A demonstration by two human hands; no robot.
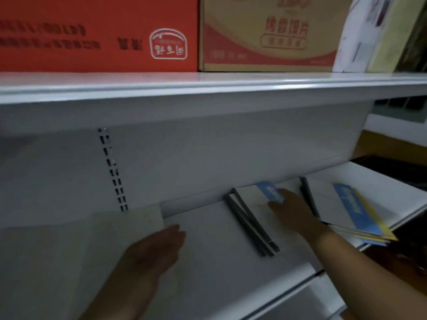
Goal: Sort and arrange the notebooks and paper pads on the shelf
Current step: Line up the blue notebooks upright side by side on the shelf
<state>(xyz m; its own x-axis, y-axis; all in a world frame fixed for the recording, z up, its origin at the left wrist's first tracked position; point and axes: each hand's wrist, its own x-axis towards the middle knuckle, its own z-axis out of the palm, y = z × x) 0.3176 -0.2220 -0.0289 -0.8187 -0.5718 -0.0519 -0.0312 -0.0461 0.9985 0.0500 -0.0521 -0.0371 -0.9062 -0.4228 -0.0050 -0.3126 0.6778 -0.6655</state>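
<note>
Two piles of pads on the middle shelf (208,239), plus a pale one at far left. Right hand (292,212) resting palm-down on the centre stack (248,210), fingers (276,205) laid flat and close together over its blue label (270,192), pressing rather than pinching; no thumb visible, so whether it hooks the far edge cannot be told. Left hand (153,252) lying loosely spread beside the pale pad (129,224), fingertips at that pad's lower right corner, touching or nearly so, gripping nothing. Long axis of the centre stack running from about 11 o'clock at the back wall to 5 o'clock at the shelf lip, dark spine (251,226) along its 8 o'clock side. Second stack (346,209) just beside it at 3 o'clock, same slant, with yellow and blue sheets (372,232) fanned untidily over the shelf edge. Bare shelf between the pale pad and the centre stack, at 9 o'clock from the right hand. Red box (99,33) and tan carton (268,33) up at 12 o'clock on the top shelf (208,86), not involved. Probably a slide or squaring of the centre stack next: already under the right palm, well apart from the left, so the nearer hand by far. Likely risk: dragging only the top pad and skewing the pile.
</note>
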